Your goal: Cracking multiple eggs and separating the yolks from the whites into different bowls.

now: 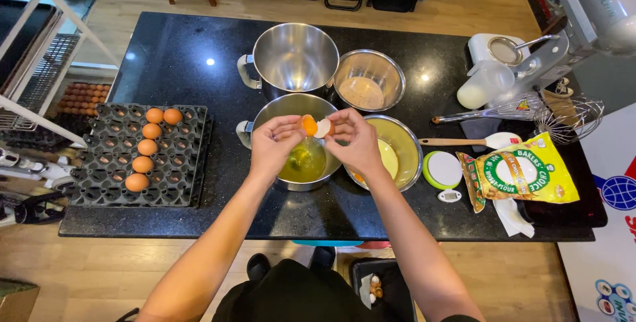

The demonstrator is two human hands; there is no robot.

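Note:
My left hand (273,144) holds half an eggshell with an orange yolk (309,125) sitting in it. My right hand (358,142) grips the other, empty shell half (323,128) right beside it. Both hands hover over a steel bowl (267,111) that holds clear egg white. Just right of that bowl, partly under my right hand, a second steel bowl (405,143) contains yellow yolks.
A black egg tray (106,163) with several brown eggs lies at left. A large empty mixing bowl (295,53) and a bowl of brownish batter (368,80) stand behind. At right are a flour bag (523,175), whisks (563,120), a spatula (470,141), a measuring cup (483,85) and a stand mixer (589,10).

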